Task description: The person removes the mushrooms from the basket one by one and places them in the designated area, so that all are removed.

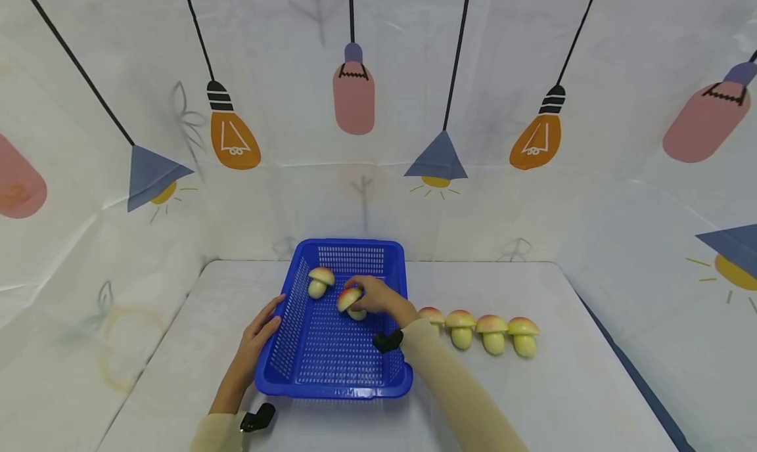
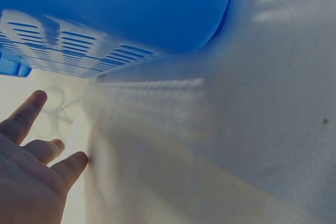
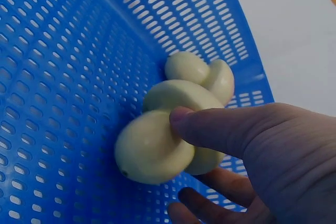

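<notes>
Mushroom (image 1: 348, 298), pale stem and reddish-yellow cap, sits tilted in the right hand (image 1: 376, 295) of the person at the table, low inside the blue basket; whether its underside touches the floor of the basket, I cannot tell. The right thumb presses on it where stem meets cap, with the other fingers on its far side, so it is pinched between them. Just beyond it, a second mushroom (image 1: 321, 282) stands inside the basket, near the far left corner, cap up. The basket (image 1: 340, 375) itself is a rectangular one with slotted walls and floor. Against the outside of its left wall lies the left hand (image 1: 257, 334), fingers spread apart and fairly straight, touching near the rim. To the right of the basket, four more mushrooms (image 1: 493, 334) lie side by side in a row on the white table (image 1: 579, 399), the nearest to the basket partly hidden by the right arm. Both arms wear cream sleeves (image 1: 455, 386). Behind, a pale wall sheet (image 1: 378, 202) shows printed hanging lamps and bulbs.
</notes>
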Available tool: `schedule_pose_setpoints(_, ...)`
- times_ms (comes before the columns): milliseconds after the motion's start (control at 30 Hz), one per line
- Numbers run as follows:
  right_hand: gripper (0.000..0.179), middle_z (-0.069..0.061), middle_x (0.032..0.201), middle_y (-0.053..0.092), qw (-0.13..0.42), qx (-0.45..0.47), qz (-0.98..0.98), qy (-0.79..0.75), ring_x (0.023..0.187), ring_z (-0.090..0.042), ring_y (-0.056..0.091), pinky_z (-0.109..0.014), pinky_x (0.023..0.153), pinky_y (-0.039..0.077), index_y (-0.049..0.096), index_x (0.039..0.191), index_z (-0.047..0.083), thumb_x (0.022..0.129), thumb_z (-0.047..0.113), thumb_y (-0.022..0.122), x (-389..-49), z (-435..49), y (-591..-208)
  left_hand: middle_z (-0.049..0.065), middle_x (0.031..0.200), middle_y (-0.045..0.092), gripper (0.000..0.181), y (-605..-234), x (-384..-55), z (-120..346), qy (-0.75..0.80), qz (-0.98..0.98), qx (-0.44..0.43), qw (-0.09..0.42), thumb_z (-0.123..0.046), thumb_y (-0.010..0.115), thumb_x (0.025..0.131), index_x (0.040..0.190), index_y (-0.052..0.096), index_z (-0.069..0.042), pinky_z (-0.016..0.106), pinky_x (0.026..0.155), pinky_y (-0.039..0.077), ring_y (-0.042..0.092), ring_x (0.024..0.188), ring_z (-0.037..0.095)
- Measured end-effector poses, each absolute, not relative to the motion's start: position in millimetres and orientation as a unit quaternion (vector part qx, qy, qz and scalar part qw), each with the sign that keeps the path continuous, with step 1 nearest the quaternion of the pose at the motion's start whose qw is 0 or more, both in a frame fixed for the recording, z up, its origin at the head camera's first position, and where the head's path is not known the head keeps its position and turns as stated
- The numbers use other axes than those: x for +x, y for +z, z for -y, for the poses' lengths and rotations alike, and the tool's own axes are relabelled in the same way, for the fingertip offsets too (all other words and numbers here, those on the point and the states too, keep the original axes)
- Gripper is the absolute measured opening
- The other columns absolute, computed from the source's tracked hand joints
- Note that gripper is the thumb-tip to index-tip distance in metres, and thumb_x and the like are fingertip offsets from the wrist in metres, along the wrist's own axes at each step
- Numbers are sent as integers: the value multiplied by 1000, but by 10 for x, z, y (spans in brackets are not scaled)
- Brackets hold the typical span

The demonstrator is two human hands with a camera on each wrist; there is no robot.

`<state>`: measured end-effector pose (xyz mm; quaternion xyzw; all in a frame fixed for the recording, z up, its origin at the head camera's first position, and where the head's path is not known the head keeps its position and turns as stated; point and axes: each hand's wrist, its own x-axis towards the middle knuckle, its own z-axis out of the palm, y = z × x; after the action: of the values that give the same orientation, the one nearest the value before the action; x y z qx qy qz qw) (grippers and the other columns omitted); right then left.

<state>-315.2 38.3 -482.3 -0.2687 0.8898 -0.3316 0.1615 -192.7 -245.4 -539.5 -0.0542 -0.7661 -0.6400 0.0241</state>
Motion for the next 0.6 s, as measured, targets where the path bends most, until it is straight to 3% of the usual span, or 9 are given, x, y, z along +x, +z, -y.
schedule_pose_setpoints(433, 35, -14, 120, 67, 170, -259, -884, -351, 102, -23, 61, -38, 85, 53, 65, 125, 11, 91, 7, 74, -3137, -375, -4831, 23, 162, 36, 52, -5403, -1924, 2461, -637, 768, -57, 24, -27, 41, 112, 163, 31, -20, 29, 88, 52, 57, 118, 9)
schedule_pose_setpoints(600, 35, -17, 122, 67, 183, -250, -878, -365, 112, -29, 64, -43, 91, 54, 64, 127, 8, 94, 13, 72, -3136, -375, -4842, 23, 162, 35, 53, -5394, -1914, 2456, -638, 768, -56, 23, -27, 41, 112, 163, 31, -20, 28, 88, 52, 57, 118, 9)
